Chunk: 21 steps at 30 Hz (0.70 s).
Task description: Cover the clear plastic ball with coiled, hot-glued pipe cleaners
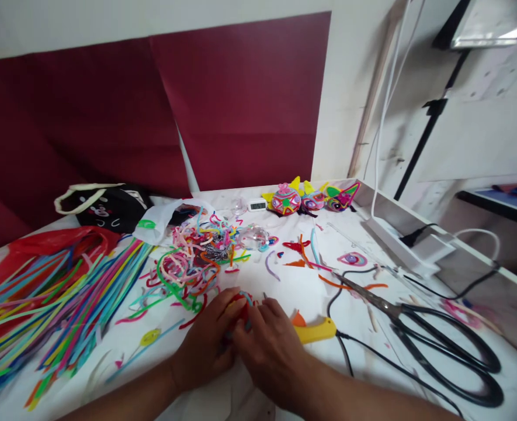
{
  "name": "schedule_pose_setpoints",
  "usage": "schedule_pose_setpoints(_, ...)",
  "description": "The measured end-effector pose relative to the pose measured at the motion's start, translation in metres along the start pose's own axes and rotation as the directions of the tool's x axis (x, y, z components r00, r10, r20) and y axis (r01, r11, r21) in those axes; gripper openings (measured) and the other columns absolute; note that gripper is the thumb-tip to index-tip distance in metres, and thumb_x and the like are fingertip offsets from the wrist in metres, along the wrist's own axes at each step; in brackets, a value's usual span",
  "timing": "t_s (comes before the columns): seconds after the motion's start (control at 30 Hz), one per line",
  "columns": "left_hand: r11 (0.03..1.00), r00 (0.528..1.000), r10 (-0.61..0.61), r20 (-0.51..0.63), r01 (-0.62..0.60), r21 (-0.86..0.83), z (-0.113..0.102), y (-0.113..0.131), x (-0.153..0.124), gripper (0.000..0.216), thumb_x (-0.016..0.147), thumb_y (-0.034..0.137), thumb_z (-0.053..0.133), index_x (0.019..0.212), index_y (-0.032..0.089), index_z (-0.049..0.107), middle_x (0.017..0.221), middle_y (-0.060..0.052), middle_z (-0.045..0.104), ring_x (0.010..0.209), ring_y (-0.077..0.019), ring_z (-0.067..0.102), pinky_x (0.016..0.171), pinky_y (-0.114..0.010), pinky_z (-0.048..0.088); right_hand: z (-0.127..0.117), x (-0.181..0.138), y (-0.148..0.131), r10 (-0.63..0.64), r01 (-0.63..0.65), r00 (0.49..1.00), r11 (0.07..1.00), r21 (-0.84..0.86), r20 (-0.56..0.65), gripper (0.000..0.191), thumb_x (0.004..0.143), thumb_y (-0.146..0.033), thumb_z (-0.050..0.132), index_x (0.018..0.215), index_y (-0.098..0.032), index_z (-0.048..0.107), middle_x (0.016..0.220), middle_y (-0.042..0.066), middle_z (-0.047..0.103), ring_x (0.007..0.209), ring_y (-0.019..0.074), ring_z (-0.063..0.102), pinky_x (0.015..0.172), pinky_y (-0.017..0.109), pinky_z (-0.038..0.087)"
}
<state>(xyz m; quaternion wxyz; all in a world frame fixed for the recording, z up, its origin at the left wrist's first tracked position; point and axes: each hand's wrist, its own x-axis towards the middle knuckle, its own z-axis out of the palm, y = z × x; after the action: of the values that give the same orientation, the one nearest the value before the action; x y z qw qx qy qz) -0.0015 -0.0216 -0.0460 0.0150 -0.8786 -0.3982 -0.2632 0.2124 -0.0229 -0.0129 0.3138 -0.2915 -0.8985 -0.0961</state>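
A small red and light-blue craft piece of fuzzy pipe cleaner (243, 303) is between my two hands at the front of the table. My left hand (210, 339) is closed around its left side. My right hand (270, 345) is pinched against its right side, hiding much of it. Directly beside my right hand is a yellow glue gun (317, 331) with an orange trigger. My hand covers its front part, and I cannot tell whether they touch. Farther right lie large black-handled scissors (394, 313), their blades pointing away to the left.
Bundled pipe cleaners (96, 298) lie at left, beside a tangled pile (192, 251). Several finished colourful crafts (285, 199) stand at the back near a small digital timer (257, 204). A black cable (398, 356) trails beneath the scissors; a power strip (405, 248) lines the right edge.
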Motion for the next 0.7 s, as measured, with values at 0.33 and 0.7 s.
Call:
schedule_pose_setpoints(0.33,0.997,0.999,0.027,0.038,-0.024,-0.069,0.0,0.001,0.002,0.07,0.092,0.027,0.052,0.158,0.021,0.03,0.158,-0.021,0.037,0.146,-0.0371,0.042,0.116,-0.058,0.044,-0.009,0.004,0.002,-0.02,0.023,0.995,0.999,-0.027,0.1,0.014,0.089,-0.015,0.06,0.101,-0.015,0.067,0.092,0.013,0.069,0.081,0.028,0.062,0.091,0.049,0.044)
schedule_pose_setpoints(0.7,0.994,0.996,0.084,0.006,-0.083,-0.069,-0.002,0.005,0.01,0.067,0.096,0.03,0.052,0.158,0.016,0.03,0.155,-0.022,0.039,0.145,-0.0362,0.04,0.117,-0.055,0.041,-0.031,0.014,0.032,0.021,-0.097,0.948,0.97,0.225,0.319,0.018,0.09,-0.012,0.052,0.094,-0.014,0.069,0.087,0.007,0.066,0.079,0.0206,0.06,0.079,0.036,0.044)
